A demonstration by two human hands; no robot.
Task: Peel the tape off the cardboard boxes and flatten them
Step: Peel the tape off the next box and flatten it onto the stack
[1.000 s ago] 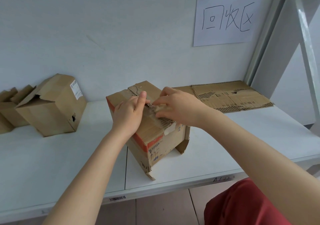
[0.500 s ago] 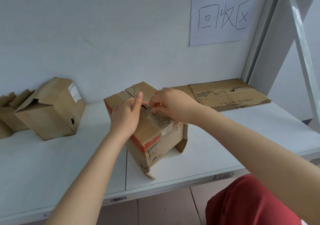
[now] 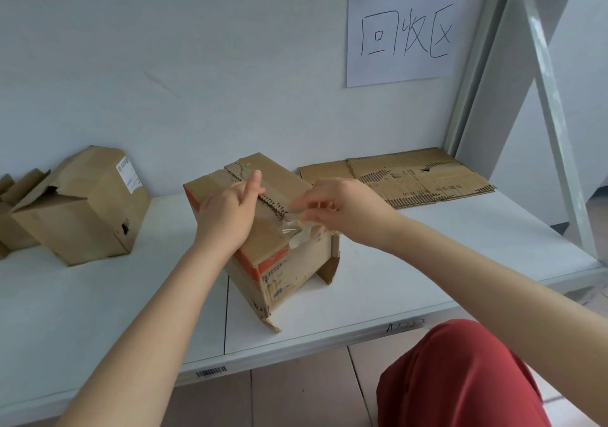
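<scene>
1. The tilted cardboard box [image 3: 283, 272] sits on the shelf [image 3: 378, 281] before you.
2. Your left hand [image 3: 230, 216] presses flat on its top, holding nothing.
3. Your right hand [image 3: 342, 209] pinches the clear tape [image 3: 291, 229], which runs back-left from that pinch.

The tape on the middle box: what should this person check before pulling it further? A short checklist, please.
1. Steadying: the left hand presses on top of the box: ok.
2. Grip: the right hand pinches the clear tape: ok.
3. The tape wholly free of the box: cannot tell, blurred.
4. The box level on the white table: not ok, it tilts.
5. The flattened cardboard lies apart from the box: ok.
</scene>
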